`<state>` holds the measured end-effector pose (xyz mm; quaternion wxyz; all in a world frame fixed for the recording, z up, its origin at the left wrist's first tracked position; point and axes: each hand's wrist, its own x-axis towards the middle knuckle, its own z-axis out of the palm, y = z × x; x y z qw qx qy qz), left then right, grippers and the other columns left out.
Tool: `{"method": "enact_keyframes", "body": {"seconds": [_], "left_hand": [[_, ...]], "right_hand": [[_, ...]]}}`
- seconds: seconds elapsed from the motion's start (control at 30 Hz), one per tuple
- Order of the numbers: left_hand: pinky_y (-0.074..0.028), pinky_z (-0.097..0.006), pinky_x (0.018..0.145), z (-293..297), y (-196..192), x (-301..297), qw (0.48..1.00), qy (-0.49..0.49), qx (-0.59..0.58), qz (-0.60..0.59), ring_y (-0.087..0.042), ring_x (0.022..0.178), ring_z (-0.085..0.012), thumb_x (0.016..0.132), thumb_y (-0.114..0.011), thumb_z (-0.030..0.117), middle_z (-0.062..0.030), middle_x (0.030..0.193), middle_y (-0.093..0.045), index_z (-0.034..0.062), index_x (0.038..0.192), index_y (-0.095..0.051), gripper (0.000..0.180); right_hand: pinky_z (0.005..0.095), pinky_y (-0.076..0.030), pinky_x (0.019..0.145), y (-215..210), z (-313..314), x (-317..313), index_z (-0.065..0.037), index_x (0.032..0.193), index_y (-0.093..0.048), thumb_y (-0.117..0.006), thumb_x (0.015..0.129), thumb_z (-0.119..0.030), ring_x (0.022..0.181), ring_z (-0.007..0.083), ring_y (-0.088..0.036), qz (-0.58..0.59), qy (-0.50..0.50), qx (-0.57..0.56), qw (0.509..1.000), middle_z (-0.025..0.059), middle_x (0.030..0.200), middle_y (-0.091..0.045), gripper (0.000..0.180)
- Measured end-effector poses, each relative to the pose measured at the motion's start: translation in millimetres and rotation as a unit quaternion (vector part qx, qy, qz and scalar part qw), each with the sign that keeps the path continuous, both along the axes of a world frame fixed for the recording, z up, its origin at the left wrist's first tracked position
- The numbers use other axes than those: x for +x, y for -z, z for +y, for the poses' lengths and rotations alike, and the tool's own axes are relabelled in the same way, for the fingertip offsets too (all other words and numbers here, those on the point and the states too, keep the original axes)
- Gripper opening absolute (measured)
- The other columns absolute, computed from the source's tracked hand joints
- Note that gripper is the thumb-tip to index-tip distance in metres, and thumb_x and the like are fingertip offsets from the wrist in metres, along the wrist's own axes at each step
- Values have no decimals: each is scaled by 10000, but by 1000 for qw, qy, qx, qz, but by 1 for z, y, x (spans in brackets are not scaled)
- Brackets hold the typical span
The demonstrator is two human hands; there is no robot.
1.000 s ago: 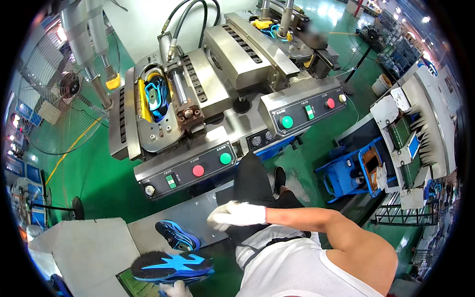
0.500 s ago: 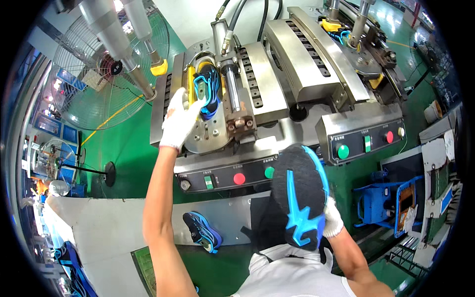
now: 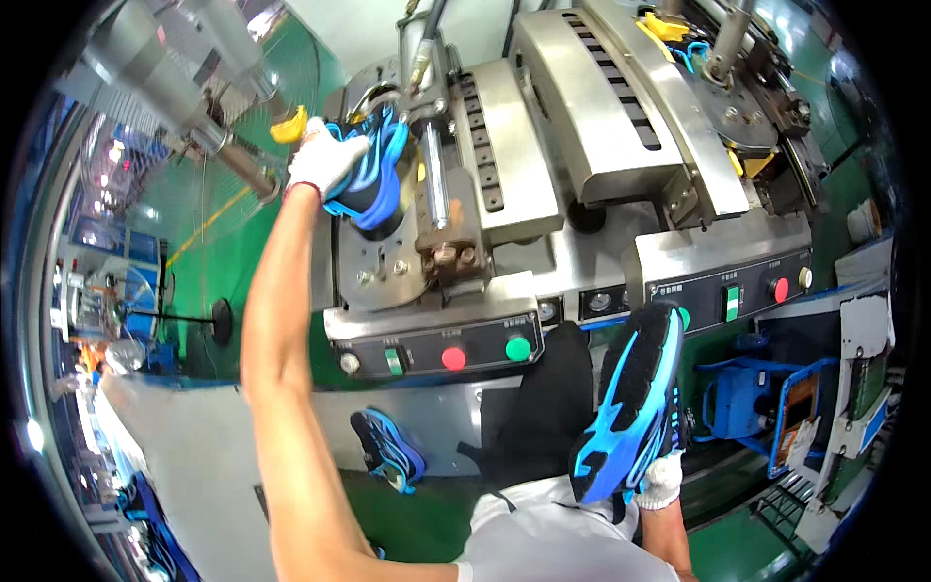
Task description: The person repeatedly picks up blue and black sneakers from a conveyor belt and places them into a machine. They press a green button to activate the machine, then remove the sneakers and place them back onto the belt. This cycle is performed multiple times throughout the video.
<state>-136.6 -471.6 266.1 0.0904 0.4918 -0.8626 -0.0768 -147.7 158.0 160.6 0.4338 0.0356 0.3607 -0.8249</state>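
My left hand [image 3: 326,160], in a white glove, is closed on the side of a blue and black sneaker [image 3: 378,184] at the left press station. That sneaker looks raised over the station's metal plate [image 3: 373,276]; whether it still touches the fixture is hidden. In front of my body, my gloved right hand [image 3: 662,481] grips a second sneaker [image 3: 628,407] near one end, its black and blue sole turned toward me. A third sneaker [image 3: 386,449] of the same kind lies on the grey bench, untouched.
The control panel [image 3: 436,349] with red and green buttons fronts the left station. A second station [image 3: 737,126] at right holds another blue shoe. Metal cylinders [image 3: 218,145] and a fan stand at left, a blue metal frame [image 3: 752,398] at right.
My left hand has gone from reaching at the sneaker to gripping it, and that shoe has come up off its seat. The right-hand sneaker has turned and shifted right. My view has shifted slightly.
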Motion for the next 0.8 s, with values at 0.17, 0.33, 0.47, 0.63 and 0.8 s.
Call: {"method": "enact_keyframes", "body": {"seconds": [0.17,0.33,0.47,0.63,0.8], "left_hand": [[-497,-426,1075,83,-65,105,976,5,-74,203,-646,1242,-334,820,-864,439,-251,1338,-660,-20,1442,-541,837],[-491,-379,1057,196,-53,271,930,-70,-20,360,-624,1168,-237,834,-852,97,-151,1263,-657,-7,1401,-542,655],[-486,-411,1040,249,20,384,944,-191,-22,270,-618,1153,-272,846,-818,115,-160,1218,-646,4,1390,-527,627],[-499,-485,1006,278,111,500,928,-353,-9,118,-669,1117,-409,811,-850,179,-231,1208,-691,38,1386,-536,671],[-504,-518,971,294,199,547,916,-399,27,23,-660,1119,-441,801,-836,249,-225,1224,-680,72,1320,-566,611]], "right_hand": [[340,-602,784,-3,-17,19,-54,1230,-527,-547,993,-77,792,136,-680,56,26,111,992,53,973,-656,240],[358,-510,750,23,-55,5,-114,776,-600,-652,777,16,680,208,-593,386,-71,290,873,39,729,-525,140],[293,-585,725,-85,-195,2,-27,1075,-710,-736,929,-72,818,98,-693,234,-71,128,961,23,960,-729,155],[329,-566,613,-120,-391,-33,-54,1039,-753,-812,886,-158,743,124,-685,308,-216,95,921,50,867,-728,194],[380,-575,630,-98,-544,-51,-18,996,-773,-846,823,-167,768,195,-694,448,-216,261,827,75,873,-730,239]]}}
